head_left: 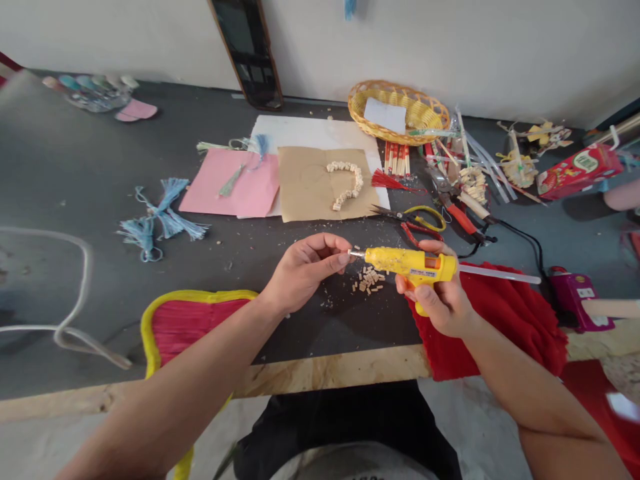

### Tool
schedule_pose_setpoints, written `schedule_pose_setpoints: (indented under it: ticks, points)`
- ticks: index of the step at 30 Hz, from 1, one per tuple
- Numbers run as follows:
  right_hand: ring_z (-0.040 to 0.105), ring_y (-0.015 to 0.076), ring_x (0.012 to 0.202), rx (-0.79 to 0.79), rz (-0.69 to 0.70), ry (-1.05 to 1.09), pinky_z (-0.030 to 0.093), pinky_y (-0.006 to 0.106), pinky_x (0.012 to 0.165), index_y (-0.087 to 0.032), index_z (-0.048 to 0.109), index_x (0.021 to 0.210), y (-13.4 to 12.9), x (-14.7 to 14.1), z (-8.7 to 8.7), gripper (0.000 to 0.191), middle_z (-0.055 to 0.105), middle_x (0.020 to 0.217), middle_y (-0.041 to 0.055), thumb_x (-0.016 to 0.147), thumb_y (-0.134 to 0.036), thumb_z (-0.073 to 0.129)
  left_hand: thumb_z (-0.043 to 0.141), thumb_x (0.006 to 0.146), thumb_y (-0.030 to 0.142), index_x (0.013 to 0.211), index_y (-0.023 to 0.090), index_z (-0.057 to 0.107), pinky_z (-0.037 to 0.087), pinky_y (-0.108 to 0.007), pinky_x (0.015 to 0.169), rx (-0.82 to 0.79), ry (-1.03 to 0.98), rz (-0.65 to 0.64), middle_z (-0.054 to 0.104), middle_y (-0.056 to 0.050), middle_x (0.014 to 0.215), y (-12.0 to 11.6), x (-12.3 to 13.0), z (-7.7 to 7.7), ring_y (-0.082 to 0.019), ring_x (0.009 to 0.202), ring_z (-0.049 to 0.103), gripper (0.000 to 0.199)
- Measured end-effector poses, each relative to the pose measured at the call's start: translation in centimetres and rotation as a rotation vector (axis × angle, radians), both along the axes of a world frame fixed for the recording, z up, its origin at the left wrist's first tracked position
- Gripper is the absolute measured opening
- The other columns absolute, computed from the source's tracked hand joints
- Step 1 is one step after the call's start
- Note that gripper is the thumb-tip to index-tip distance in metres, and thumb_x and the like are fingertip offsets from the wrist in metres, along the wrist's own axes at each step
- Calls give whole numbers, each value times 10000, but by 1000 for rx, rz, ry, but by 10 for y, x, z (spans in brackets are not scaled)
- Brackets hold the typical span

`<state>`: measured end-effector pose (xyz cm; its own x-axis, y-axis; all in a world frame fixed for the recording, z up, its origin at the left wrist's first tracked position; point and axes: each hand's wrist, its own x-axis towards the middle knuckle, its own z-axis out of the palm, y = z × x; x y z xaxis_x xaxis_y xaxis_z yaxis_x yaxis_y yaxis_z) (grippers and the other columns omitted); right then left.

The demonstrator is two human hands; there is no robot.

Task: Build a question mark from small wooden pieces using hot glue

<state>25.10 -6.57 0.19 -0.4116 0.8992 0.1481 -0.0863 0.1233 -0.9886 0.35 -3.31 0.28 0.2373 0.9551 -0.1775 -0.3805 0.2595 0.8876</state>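
My right hand (440,297) is wrapped round the handle of a yellow glue gun (400,261), a clear glue stick (500,273) sticking out of its back. The gun's metal nozzle points left and meets the fingertips of my left hand (313,267). Thumb and forefinger there pinch a tiny pale wooden piece (349,252) at the nozzle. Below the gun lies a loose pile of small wooden pieces (369,280). Farther back, a curved chain of pale pieces (356,180) rests on brown paper (303,183).
Scissors (410,219) and red-handled pliers (457,210) lie beyond the gun. A yellow basket (357,107) stands at the back, a red drink carton (580,171) at the right. Red cloth (510,320) lies under my right forearm. Blue tassels (165,217) are at the left.
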Motion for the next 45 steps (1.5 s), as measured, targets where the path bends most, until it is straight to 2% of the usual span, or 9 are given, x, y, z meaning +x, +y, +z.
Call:
schedule_pose_setpoints:
  ticks: [13, 36, 45]
  points:
    - [565, 156, 706, 8, 5, 2, 477, 343, 637, -336, 259, 1388, 1, 1, 1, 500, 596, 897, 18, 973, -324, 537, 839, 720, 247, 841, 172, 744, 477, -187, 624, -5, 7, -8, 670, -5, 759, 0, 0, 1, -79, 662, 590, 171]
    - [607, 170, 792, -25, 13, 2, 506, 352, 697, -321, 266, 1378, 0, 2, 2, 506, 613, 929, 33, 963, -337, 556, 839, 723, 272, 835, 171, 746, 452, -195, 615, 2, 49, 7, 644, 2, 727, 0, -1, 0, -75, 633, 556, 178]
    - [589, 168, 728, -26, 1, -39, 491, 350, 632, -319, 261, 1365, 1, 3, 1, 495, 598, 922, 36, 964, -407, 539, 860, 690, 287, 823, 172, 750, 457, -194, 620, 1, 63, 33, 651, 1, 732, 1, -1, 0, -80, 641, 559, 207]
